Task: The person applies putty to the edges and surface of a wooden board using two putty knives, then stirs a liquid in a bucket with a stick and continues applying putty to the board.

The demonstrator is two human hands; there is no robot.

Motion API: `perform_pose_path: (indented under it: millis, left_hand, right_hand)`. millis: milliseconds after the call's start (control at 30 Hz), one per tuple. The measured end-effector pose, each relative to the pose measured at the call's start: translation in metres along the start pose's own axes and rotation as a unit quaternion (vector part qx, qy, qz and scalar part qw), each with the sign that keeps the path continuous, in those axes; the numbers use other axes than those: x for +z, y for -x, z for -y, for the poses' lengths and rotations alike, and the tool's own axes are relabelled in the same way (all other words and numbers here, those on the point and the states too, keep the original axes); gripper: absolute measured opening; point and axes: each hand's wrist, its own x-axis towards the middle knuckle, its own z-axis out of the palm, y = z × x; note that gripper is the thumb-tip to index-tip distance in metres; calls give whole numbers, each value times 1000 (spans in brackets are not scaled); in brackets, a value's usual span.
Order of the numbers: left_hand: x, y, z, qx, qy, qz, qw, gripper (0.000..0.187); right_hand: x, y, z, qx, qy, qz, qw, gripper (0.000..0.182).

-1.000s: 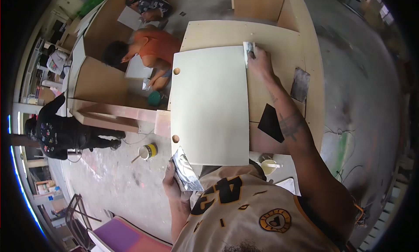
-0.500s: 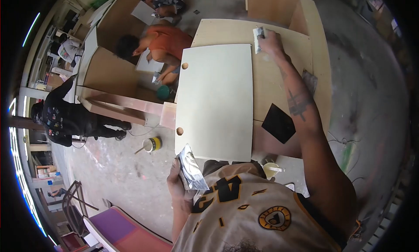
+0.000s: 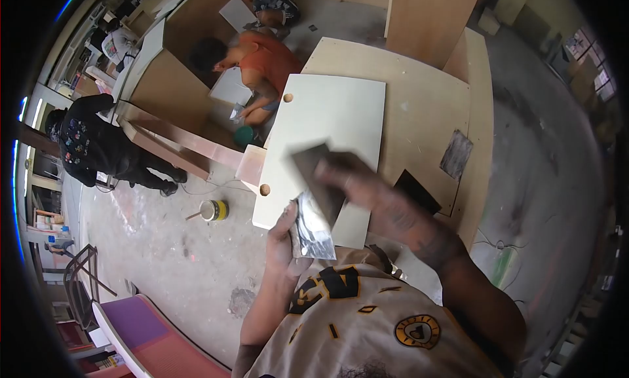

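Observation:
My left hand [image 3: 283, 244] grips a shiny metal putty plate [image 3: 314, 237] near my chest, thumb along its edge. My right hand [image 3: 357, 181], smeared by motion, is closed on a flat, dark rectangular scraper [image 3: 309, 165]. The scraper's lower edge overlaps the metal plate in this view. Beneath both hands lies a white panel [image 3: 337, 116] with two round holes along its left side. It rests on a larger pale plywood piece [image 3: 419, 83]. A black square sheet [image 3: 418, 191] lies on the plywood, partly hidden by my right forearm.
A worn grey sheet [image 3: 457, 154] lies on the plywood at right. On the floor at left stands a yellow-banded can [image 3: 213, 211] with a stick in it. A person in orange [image 3: 272, 60] crouches past the panel; another in black [image 3: 108, 139] stands at left.
My right hand has come back from the far plywood to the metal plate, bringing the scraper. My left hand has moved slightly up and right with the plate.

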Motion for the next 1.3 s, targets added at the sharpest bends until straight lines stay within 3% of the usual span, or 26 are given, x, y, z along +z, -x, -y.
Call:
perform_pose_path:
  millis: [33, 100, 133, 167, 200, 267, 300, 400, 433, 467, 600, 867, 967, 1000, 1100, 1133, 1200, 1267, 1300]
  left_hand:
    - [10, -1, -2, 10, -7, -31, 999, 36]
    - [20, 5, -21, 7, 48, 36, 998, 38]
    - [52, 3, -20, 106, 46, -174, 978, 38]
    - [48, 8, -29, 114, 19, -165, 979, 37]
    - [44, 13, -37, 122, -8, -157, 980, 36]
    - [35, 18, -40, 131, -25, -172, 976, 35]
    - [31, 21, -41, 135, -35, -180, 974, 35]
    - [21, 28, -31, 118, -22, -204, 972, 36]
    - [20, 30, -27, 111, -15, -210, 971, 36]
    - [1, 32, -23, 101, -8, -198, 975, 36]
    - [-11, 38, -16, 93, -7, -201, 975, 36]
    - [-11, 57, -18, 132, 17, -234, 963, 38]
    - [-12, 59, -14, 138, 36, -266, 953, 38]
    - [-18, 60, -13, 130, 37, -251, 958, 38]
    - [-33, 64, -9, 103, 36, -221, 969, 36]
    - [-32, 63, -6, 92, 34, -220, 970, 36]
    - [-10, 63, -2, 66, 90, -217, 970, 33]
    - [-28, 60, 7, 53, 59, -158, 984, 34]
    - [-28, 62, 6, 12, 86, -170, 982, 40]
  right_hand:
    - [7, 7, -6, 42, 72, 57, 995, 52]
    - [0, 16, -16, 26, 135, 142, 980, 39]
    - [0, 15, -28, -107, 89, 149, 979, 38]
    - [-20, 18, -21, -9, 181, 204, 962, 43]
    - [-31, 17, -20, -148, 268, 150, 940, 41]
    - [-55, 23, -2, -148, 255, 5, 956, 39]
    - [-74, 29, 20, -9, 153, -82, 985, 38]
    - [-183, -7, 24, -150, 126, -341, 919, 39]
    - [-233, -20, 22, -114, 174, -391, 897, 30]
    - [-236, -23, 31, -128, 126, -423, 888, 18]
    - [-302, -67, 18, -53, 169, -411, 894, 15]
    - [-275, -89, 25, -62, 248, -447, 857, 14]
    - [-301, -89, 22, -130, 110, -350, 921, 17]
    - [-281, -79, 31, -161, 36, -360, 918, 16]
    - [-277, -62, 41, -175, 186, -409, 876, 26]
    - [-256, -48, 48, -175, 168, -401, 883, 33]
    - [-222, -28, 47, -304, 181, -393, 849, 33]
    - [-167, -1, 51, -293, 199, -325, 877, 44]
    - [-147, 5, 38, -273, 209, -359, 868, 43]
